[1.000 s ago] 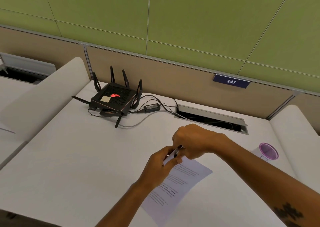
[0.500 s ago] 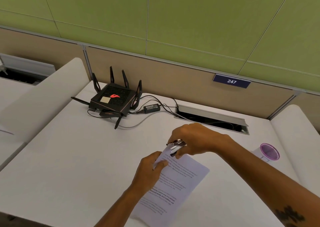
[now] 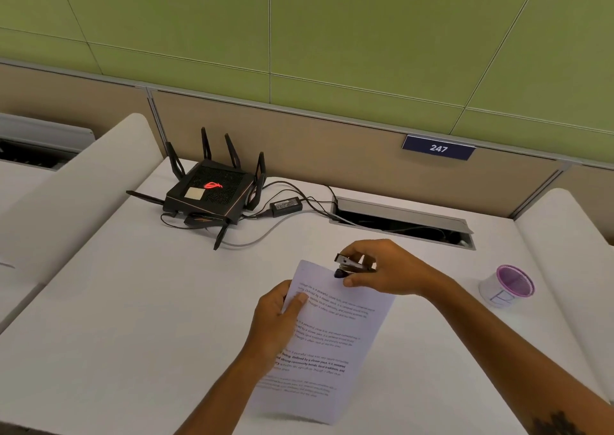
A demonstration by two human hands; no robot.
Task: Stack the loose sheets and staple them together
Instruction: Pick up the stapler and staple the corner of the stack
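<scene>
While your left hand (image 3: 277, 318) pinches the limp sheets (image 3: 327, 341) mid-frame, your right hand (image 3: 382, 268) grips the stapler (image 3: 354, 264); support that floppy corner.

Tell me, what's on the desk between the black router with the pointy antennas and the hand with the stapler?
Mostly bare white desk. Only a grey cable curves across it, between the router and the right hand gripping the stapler, in the head view.
</scene>
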